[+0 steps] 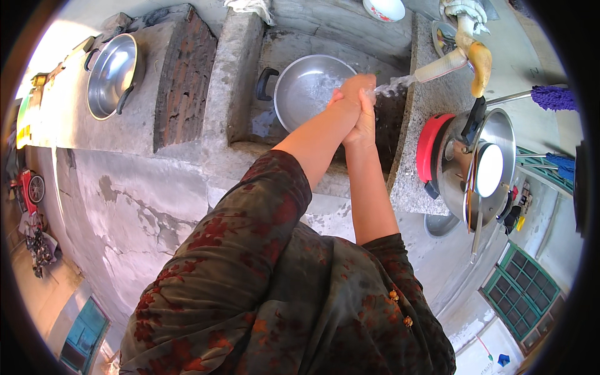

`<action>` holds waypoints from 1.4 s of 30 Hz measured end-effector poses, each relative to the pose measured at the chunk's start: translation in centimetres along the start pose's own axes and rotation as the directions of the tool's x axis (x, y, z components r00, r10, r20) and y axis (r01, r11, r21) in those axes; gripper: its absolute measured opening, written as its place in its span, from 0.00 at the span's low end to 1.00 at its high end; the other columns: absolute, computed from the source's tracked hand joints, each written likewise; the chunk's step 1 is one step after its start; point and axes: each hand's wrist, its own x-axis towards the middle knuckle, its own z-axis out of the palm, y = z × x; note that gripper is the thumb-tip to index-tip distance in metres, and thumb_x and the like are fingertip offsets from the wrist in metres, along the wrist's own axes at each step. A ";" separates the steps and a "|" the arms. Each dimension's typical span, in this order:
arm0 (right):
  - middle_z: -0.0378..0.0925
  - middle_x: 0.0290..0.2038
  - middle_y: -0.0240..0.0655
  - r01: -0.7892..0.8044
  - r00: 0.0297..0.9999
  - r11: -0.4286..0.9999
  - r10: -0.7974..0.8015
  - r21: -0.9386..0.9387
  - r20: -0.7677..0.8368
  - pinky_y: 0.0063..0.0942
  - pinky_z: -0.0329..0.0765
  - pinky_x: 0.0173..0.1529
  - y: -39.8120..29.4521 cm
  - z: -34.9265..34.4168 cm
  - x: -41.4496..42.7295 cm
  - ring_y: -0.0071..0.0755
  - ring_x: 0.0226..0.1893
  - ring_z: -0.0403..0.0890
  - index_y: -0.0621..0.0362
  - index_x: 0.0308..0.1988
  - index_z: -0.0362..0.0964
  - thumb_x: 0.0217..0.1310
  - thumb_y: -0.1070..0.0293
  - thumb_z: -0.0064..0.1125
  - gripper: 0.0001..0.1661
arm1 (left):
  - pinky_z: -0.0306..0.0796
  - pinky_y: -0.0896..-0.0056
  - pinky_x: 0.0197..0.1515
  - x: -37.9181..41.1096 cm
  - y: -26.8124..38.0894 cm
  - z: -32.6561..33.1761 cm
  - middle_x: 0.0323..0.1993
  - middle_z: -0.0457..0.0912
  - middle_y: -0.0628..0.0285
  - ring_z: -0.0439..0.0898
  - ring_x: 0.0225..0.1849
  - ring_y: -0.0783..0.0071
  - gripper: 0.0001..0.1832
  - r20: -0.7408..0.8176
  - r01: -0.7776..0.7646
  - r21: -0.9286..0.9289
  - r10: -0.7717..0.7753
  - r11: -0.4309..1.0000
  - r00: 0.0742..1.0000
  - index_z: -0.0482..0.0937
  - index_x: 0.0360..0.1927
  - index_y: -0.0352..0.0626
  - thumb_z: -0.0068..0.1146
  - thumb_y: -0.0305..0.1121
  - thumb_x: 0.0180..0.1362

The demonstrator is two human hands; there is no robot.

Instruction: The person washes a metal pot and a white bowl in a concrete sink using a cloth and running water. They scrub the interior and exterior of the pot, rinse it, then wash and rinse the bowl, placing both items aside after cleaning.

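Note:
My left hand [359, 85] is stretched over the concrete sink [239, 84], in the water at the mouth of a clear hose [440, 68]. My right hand [361, 119] is wrapped around the left wrist from below, thumb on one side and fingertips on the other. Whether the left fingers are curled or spread is hidden. Below the hands, in the sink, a round metal pot [300, 93] with a black side handle [266, 84] catches splashing water. The hose is fitted to a tap pipe with a yellowish handle [480, 68].
A two-handled steel pot [112, 77] stands on the left ledge. Stacked metal cookware [452, 164] with a red base [431, 147] sits on the right ledge [408, 201], near a purple mop head [555, 98]. A white bowl [384, 9] rests behind the sink.

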 end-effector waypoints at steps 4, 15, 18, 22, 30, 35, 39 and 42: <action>0.70 0.46 0.41 0.207 0.933 0.864 -0.316 -0.459 -0.175 0.44 0.71 0.49 -0.9 1.5 0.3 0.46 0.43 0.73 0.49 0.55 0.58 0.50 0.56 0.59 0.32 | 0.69 0.69 0.47 -0.5 -0.8 0.2 0.39 0.78 0.53 0.77 0.43 0.57 0.16 0.023 0.054 0.590 -0.083 0.805 0.996 0.77 0.37 0.45 0.41 0.42 0.55; 0.58 0.58 0.50 0.285 0.948 0.839 -0.319 -0.464 0.004 0.52 0.52 0.61 -4.0 -1.4 2.0 0.53 0.61 0.56 0.63 0.54 0.54 0.57 0.39 0.33 0.40 | 0.48 0.48 0.60 -5.3 0.8 1.9 0.53 0.66 0.41 0.58 0.59 0.43 0.18 -0.331 0.124 0.022 -0.110 0.992 0.937 0.78 0.43 0.47 0.44 0.44 0.56; 0.62 0.54 0.48 0.260 0.952 0.818 -0.307 -0.514 -0.008 0.49 0.57 0.59 -3.8 -1.3 2.8 0.50 0.57 0.61 0.62 0.51 0.57 0.58 0.43 0.34 0.35 | 0.68 0.65 0.41 -4.5 1.2 0.2 0.25 0.79 0.53 0.78 0.33 0.63 0.09 -0.508 -0.151 -0.196 0.031 0.969 0.861 0.78 0.28 0.40 0.49 0.34 0.54; 0.67 0.49 0.45 0.258 0.966 0.802 -0.233 -0.539 0.116 0.45 0.64 0.56 -3.8 -1.0 3.8 0.46 0.52 0.67 0.61 0.48 0.61 0.60 0.48 0.37 0.28 | 0.69 0.69 0.30 -3.7 0.9 -0.8 0.21 0.77 0.58 0.75 0.25 0.72 0.10 -0.313 -0.063 -0.365 -0.059 0.929 0.948 0.76 0.24 0.37 0.47 0.32 0.55; 0.75 0.36 0.39 0.216 0.932 0.937 -0.282 -0.273 -0.228 0.33 0.73 0.47 -2.6 -4.4 3.0 0.38 0.39 0.75 0.62 0.37 0.68 0.60 0.66 0.40 0.13 | 0.69 0.55 0.34 -7.7 -2.3 -1.3 0.26 0.77 0.47 0.76 0.30 0.49 0.13 -0.110 -0.124 0.262 0.157 0.957 0.982 0.76 0.26 0.37 0.48 0.37 0.53; 0.75 0.36 0.38 0.195 0.931 0.957 -0.250 -0.215 -0.267 0.35 0.72 0.47 -1.2 -4.5 2.0 0.37 0.39 0.75 0.60 0.37 0.68 0.62 0.64 0.38 0.14 | 0.70 0.65 0.39 -7.9 -4.9 -1.4 0.30 0.80 0.52 0.79 0.35 0.59 0.11 -0.070 0.017 0.111 -0.009 0.994 0.997 0.78 0.33 0.40 0.48 0.36 0.56; 0.74 0.33 0.35 0.248 0.939 0.929 -0.300 -0.275 -0.166 0.33 0.73 0.45 -1.6 -2.7 2.2 0.33 0.36 0.75 0.57 0.35 0.69 0.62 0.62 0.37 0.15 | 0.70 0.59 0.41 -7.2 -2.6 -2.3 0.32 0.79 0.51 0.78 0.36 0.53 0.12 -0.121 -0.012 -0.011 0.010 1.000 0.993 0.78 0.34 0.41 0.49 0.37 0.54; 0.73 0.33 0.33 0.225 0.951 0.946 -0.266 -0.235 -0.160 0.33 0.73 0.44 -3.1 -2.7 2.2 0.32 0.36 0.75 0.56 0.36 0.68 0.62 0.62 0.37 0.14 | 0.70 0.62 0.44 -7.0 -0.4 -3.3 0.36 0.78 0.52 0.77 0.38 0.55 0.13 0.054 -0.010 0.070 0.006 0.998 0.999 0.77 0.36 0.41 0.52 0.39 0.52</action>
